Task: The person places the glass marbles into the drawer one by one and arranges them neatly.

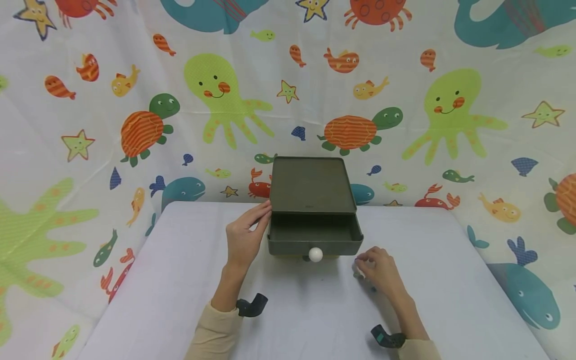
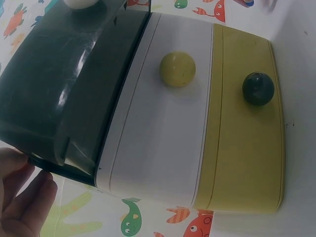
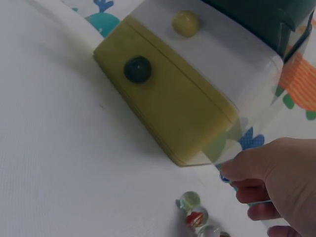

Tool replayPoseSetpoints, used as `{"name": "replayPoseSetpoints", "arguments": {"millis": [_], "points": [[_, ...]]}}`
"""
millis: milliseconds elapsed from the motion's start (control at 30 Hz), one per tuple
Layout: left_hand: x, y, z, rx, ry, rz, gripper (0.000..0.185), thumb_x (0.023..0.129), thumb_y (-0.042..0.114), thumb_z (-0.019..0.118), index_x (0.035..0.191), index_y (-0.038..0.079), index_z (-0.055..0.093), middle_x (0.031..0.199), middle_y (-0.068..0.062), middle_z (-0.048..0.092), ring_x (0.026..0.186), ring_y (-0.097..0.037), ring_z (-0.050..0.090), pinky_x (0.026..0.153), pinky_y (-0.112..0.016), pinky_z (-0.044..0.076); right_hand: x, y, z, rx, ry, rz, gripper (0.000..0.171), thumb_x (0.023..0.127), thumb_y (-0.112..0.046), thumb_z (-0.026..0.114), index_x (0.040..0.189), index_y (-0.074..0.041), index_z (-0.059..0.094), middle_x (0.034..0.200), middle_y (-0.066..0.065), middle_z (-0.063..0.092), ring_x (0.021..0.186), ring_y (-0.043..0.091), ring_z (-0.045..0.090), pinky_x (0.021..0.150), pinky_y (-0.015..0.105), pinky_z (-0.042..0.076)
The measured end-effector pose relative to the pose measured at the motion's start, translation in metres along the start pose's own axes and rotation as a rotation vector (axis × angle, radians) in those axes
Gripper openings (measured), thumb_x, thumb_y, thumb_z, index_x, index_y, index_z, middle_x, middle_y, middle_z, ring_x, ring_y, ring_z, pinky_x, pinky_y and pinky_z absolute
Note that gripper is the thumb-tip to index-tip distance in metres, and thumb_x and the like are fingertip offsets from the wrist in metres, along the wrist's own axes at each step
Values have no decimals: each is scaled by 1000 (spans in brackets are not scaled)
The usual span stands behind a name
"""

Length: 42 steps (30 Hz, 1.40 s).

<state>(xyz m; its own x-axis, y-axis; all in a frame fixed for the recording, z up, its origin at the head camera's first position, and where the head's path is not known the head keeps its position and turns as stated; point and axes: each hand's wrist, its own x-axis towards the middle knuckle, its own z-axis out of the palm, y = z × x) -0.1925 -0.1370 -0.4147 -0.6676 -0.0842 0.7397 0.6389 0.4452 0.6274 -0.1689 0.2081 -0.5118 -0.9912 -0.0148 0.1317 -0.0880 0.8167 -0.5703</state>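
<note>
Left hand, fingers straight, is pressed against the drawer chest; top drawer is pulled open. Right hand is curled, seemingly pinching a marble; more marbles lie on the bench.

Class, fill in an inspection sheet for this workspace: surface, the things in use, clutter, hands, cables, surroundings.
Surface: white table, covered with cloth.
Things in use: three-drawer chest; top dark green drawer pulled open, white knob; white drawer and yellow drawer closed. Glass marbles lie on the table beside the chest.
Clutter: nothing seen.
Hands: left hand rests against the chest's left side; right hand is at the marbles, pinching one.
Cables: nothing seen.
Surroundings: sea-animal print backdrop.
</note>
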Motion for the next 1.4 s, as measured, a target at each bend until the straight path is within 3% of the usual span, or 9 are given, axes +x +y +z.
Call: {"name": "replayPoseSetpoints", "arguments": {"millis": [367,1233,1400], "points": [[-1,-1,-1,18,-6,-16,21,91,8,73,111,3,77,117,-8,75,110,-22,73,93,-12,54,-3,-16,-15,-10,68,-50,16,91,-21,72,100,-8,76,103,8,68,100,27,60,87,47,55],[-1,-1,1,-22,13,20,19,90,6,73,108,1,77,114,-13,76,105,-27,74,92,-12,54,-10,-39,-41,36,228,-125,16,91,-18,73,102,-7,73,102,9,68,96,24,61,85,52,59],[-1,-2,1,-23,16,20,19,90,6,73,108,1,77,114,-13,76,104,-28,74,92,-12,54,-12,-45,-47,35,291,-156,15,89,-18,75,100,-8,73,100,7,68,93,22,62,83,47,60]]}}
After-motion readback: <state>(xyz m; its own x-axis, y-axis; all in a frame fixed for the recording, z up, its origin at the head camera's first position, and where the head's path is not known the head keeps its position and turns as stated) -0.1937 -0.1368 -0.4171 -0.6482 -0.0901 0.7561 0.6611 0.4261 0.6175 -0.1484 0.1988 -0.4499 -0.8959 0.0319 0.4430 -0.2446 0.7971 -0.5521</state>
